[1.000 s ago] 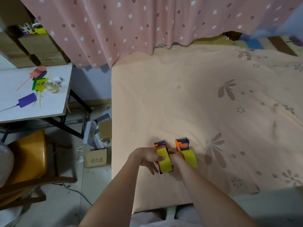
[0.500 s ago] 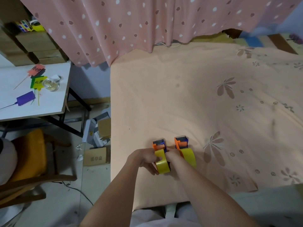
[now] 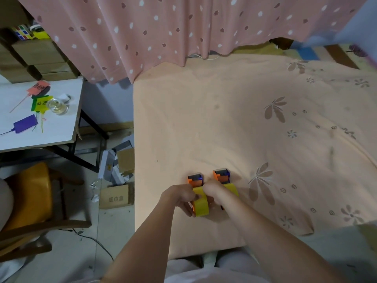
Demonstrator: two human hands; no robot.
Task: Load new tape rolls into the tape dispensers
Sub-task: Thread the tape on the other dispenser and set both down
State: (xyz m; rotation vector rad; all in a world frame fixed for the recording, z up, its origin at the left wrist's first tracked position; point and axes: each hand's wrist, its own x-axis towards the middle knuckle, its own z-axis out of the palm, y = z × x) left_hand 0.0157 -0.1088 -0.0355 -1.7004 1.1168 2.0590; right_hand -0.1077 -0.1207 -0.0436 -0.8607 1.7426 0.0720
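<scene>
Two orange-and-blue tape dispensers lie side by side near the front edge of the bed. The left dispenser (image 3: pixel 195 180) carries a yellow tape roll (image 3: pixel 201 203), which both hands hold. My left hand (image 3: pixel 181 198) grips the roll's left side with curled fingers. My right hand (image 3: pixel 213 192) curls over its right side and covers part of the right dispenser (image 3: pixel 222 175), whose own yellow roll (image 3: pixel 232 188) shows just behind the wrist.
The peach flowered bedsheet (image 3: pixel 255 129) stretches far and right. A pink dotted curtain (image 3: pixel 163 33) hangs at the back. A white desk (image 3: pixel 51 127) with small items stands left, above a yellow chair (image 3: pixel 28 193) and cardboard boxes (image 3: pixel 116 198) on the floor.
The yellow roll in the left dispenser has shifted slightly toward me between my hands. Both hands stay clasped on it; the right dispenser has not moved.
</scene>
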